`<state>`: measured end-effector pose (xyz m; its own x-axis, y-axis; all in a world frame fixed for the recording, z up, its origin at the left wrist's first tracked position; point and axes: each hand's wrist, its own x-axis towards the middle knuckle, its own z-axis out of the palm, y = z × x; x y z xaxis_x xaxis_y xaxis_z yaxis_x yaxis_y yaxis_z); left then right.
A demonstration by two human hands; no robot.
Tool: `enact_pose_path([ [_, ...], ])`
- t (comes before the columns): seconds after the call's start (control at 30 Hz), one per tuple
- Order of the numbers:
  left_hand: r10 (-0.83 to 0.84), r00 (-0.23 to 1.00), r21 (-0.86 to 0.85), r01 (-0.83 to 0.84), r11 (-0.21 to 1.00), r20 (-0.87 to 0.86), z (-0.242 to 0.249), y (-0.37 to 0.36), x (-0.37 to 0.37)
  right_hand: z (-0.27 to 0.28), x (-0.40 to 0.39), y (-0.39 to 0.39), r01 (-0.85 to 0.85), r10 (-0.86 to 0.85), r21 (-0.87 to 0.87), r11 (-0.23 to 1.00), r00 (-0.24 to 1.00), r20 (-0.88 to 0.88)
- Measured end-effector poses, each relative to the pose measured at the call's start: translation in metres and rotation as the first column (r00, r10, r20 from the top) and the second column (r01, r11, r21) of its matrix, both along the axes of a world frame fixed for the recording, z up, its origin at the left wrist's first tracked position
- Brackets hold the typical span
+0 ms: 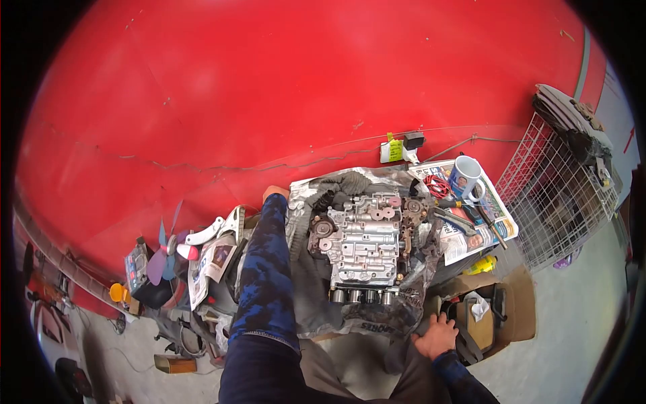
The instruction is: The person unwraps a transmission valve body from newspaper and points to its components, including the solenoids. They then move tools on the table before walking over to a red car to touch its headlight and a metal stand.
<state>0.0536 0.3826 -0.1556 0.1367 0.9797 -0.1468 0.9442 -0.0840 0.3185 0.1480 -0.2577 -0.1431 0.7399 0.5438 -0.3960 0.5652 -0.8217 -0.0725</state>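
Observation:
A metal valve body (363, 246) with many channels and round plugs lies on crumpled newspaper (350, 316) in front of me. My left arm in a blue patterned sleeve reaches forward along its left side. My left hand (274, 193) is mostly hidden at the far left corner of the paper, so its grip is unclear. My right hand (436, 335) rests low at the near right, fingers spread, holding nothing, beside an open cardboard box (518, 316).
A red wall fills the background. A white mug (465, 176), red wire and hand tools lie on newspaper at the right. A wire basket (558, 202) stands far right. Clutter with a small fan (165, 259) and papers sits at the left.

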Motion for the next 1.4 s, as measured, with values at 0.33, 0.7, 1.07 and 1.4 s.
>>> enact_pose_path([
  [0.33, -0.327, 0.942, 0.321, 0.332, 0.887, -0.07, 0.148, -0.148, -0.062, -0.006, -0.006, 0.016, -0.068, 0.067, 0.003, 0.998, 0.995, 0.073],
  [0.7, -0.597, 0.507, 0.223, 0.616, 0.756, 0.622, 0.11, -0.476, -0.162, -0.003, -0.017, -0.025, -0.082, 0.071, 0.15, 0.985, 0.994, 0.077],
  [1.07, -0.583, 0.751, -0.563, 0.35, 0.749, -0.31, 0.102, -0.595, -0.146, 0.213, -0.159, 0.005, -0.865, 0.999, 0.498, -0.054, -0.045, 0.03],
  [1.4, -0.808, 0.564, -0.405, 0.788, 0.465, 0.171, 0.046, -0.591, -0.207, 0.334, -0.235, -0.051, -0.983, 0.935, -0.081, -0.167, -0.184, 0.302],
])
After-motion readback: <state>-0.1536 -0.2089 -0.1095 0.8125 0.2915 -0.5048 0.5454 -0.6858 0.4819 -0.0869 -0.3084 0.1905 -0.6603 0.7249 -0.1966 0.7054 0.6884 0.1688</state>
